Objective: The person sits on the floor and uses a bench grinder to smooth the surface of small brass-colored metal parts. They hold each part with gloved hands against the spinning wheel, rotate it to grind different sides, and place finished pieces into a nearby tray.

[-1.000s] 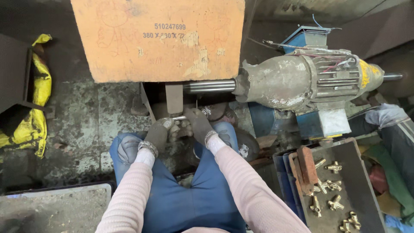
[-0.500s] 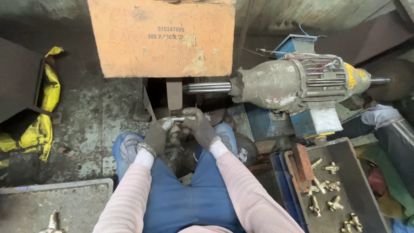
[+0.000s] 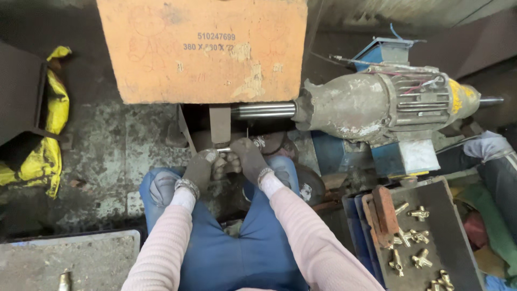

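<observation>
Hands: left hand (image 3: 200, 168) and right hand (image 3: 249, 156), both in dark work gloves, are closing together over a small metal part (image 3: 229, 149) just above the knees; fingers are curling round it, though how tightly I cannot tell.
Part: it is sitting between the two hands, right under the grey bracket (image 3: 219, 124) and below the steel shaft (image 3: 264, 110).
Handling: it is looking hard, stiff, small and probably slick with grime; pinching it by its ends with the fingertips seems the surest hold.
Motor: a big grimy motor (image 3: 377, 108) is lying to the right, its shaft running under the orange block (image 3: 202, 48).
Tray: a dark tray (image 3: 463, 258) of brass fittings (image 3: 412, 237) is resting by the right knee.
Obstacles: bracket and shaft are crowding the space above the hands.
Other: yellow cloth (image 3: 48, 134) is lying far left; another person's sleeve (image 3: 487, 148) is showing at right.
</observation>
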